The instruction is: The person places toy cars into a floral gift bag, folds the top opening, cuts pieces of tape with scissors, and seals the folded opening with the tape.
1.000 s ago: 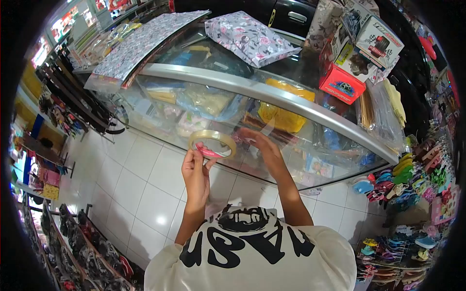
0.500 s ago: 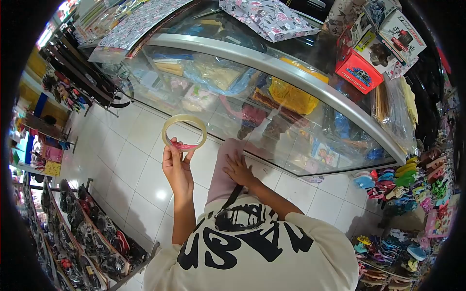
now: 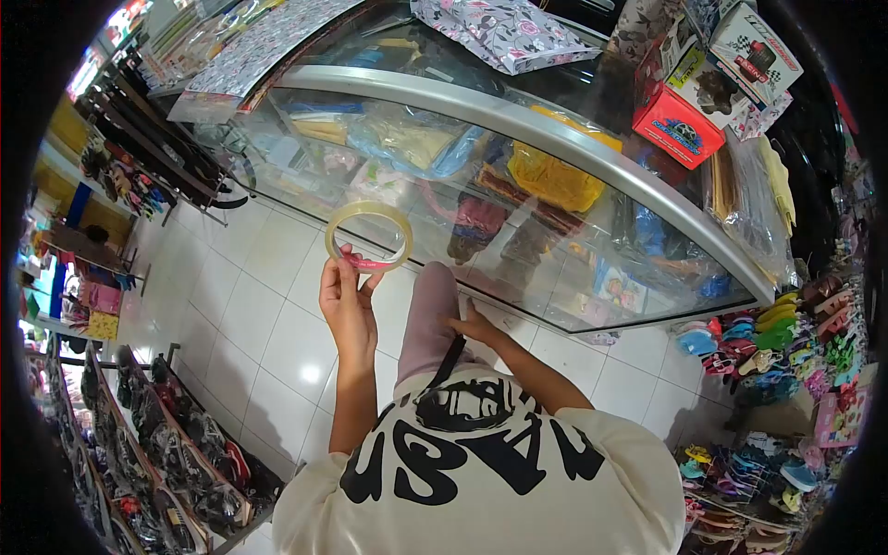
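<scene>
Left hand (image 3: 349,301), left of centre, pinches the tape (image 3: 370,210) by its lower rim, the ring standing above; right hand (image 3: 477,326), loosely spread, is farther, below centre by the thigh (image 3: 430,310).

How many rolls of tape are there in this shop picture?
1 that I can make out: the roll of tape, held up in the left hand in front of the glass display case. Others may be hidden from view.

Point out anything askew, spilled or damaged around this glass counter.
No spill or damage shows. The boxes at the glass counter's right end sit at mismatched angles, so they look untidy, though lens distortion may exaggerate it. The tape roll in the left hand looks intact.
</scene>
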A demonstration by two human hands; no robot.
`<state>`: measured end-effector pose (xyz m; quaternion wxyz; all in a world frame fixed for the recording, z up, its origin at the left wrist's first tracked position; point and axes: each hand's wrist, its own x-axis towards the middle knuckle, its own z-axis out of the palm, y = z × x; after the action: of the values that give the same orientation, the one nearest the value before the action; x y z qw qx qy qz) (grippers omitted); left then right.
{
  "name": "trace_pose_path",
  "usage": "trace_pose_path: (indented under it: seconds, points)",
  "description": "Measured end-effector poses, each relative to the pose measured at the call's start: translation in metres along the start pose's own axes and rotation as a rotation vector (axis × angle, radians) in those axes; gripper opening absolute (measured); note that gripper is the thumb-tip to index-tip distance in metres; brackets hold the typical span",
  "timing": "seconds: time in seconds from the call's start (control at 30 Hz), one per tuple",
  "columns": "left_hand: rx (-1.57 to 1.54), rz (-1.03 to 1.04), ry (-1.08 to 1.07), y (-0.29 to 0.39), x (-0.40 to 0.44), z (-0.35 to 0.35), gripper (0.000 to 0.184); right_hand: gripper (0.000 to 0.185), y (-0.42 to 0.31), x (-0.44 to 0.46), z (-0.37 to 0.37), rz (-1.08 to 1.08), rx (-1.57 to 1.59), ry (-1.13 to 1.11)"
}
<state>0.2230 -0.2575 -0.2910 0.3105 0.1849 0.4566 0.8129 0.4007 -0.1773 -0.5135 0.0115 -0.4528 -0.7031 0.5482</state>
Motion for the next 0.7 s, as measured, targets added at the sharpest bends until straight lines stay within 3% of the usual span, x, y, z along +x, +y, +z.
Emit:
trace_pose_path:
  seconds: [0.07,0.17,0.3,0.33,0.37,0.43,0.5,0.7]
  points:
    - [-0.004,-0.005,0.012,-0.003,-0.003,-0.004,0.021,0.063,-0.006,0.011,0.028,0.002,-0.111,0.155]
    - [0.005,-0.021,0.02,-0.009,-0.006,-0.006,0.022,0.042,-0.025,0.01,0.0,-0.063,-0.244,0.002]
    - [-0.02,-0.063,-0.043,-0.017,-0.005,0.001,0.022,0.03,-0.03,0.009,0.008,-0.512,-0.431,0.31]
    - [-0.02,-0.07,-0.06,-0.016,-0.005,0.005,0.027,0.026,-0.035,0.008,0.004,-0.363,0.045,0.136]
    - [-0.033,-0.073,-0.096,-0.017,-0.002,0.004,0.027,0.025,-0.043,0.014,-0.002,-0.41,0.22,0.166]
    - [-0.055,-0.091,-0.156,-0.021,-0.001,0.001,0.029,0.029,-0.085,0.003,-0.024,-0.483,0.571,0.211]
    - [-0.082,-0.134,-0.125,-0.022,-0.001,0.011,0.027,0.046,-0.147,-0.046,-0.073,-0.617,0.686,0.013]
    - [-0.122,-0.244,-0.266,-0.026,0.01,0.033,0.03,0.056,-0.221,-0.109,-0.115,-1.147,0.048,0.275]
